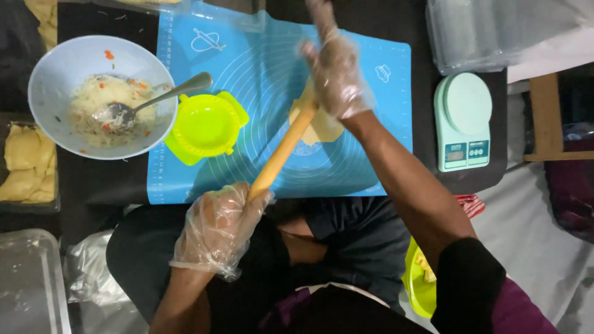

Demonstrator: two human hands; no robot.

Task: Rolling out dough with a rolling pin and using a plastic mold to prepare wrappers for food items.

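Observation:
A wooden rolling pin [286,148] lies slantwise over a flat piece of pale dough [324,128] on a blue silicone mat [260,68]. My left hand [221,226], in a clear plastic glove, grips the pin's near end at the mat's front edge. My right hand [334,65], gloved too and blurred, presses flat on the pin's far end above the dough, fingers stretched out. A lime-green dumpling press [205,126] lies open on the mat just left of the pin.
A pale blue bowl [68,59] of shredded filling with a metal spoon [151,99] stands at the left. Folded dumplings [28,167] fill a tray at the left edge. A mint kitchen scale [465,120] sits right of the mat. Clear plastic containers [489,31] are at the top right.

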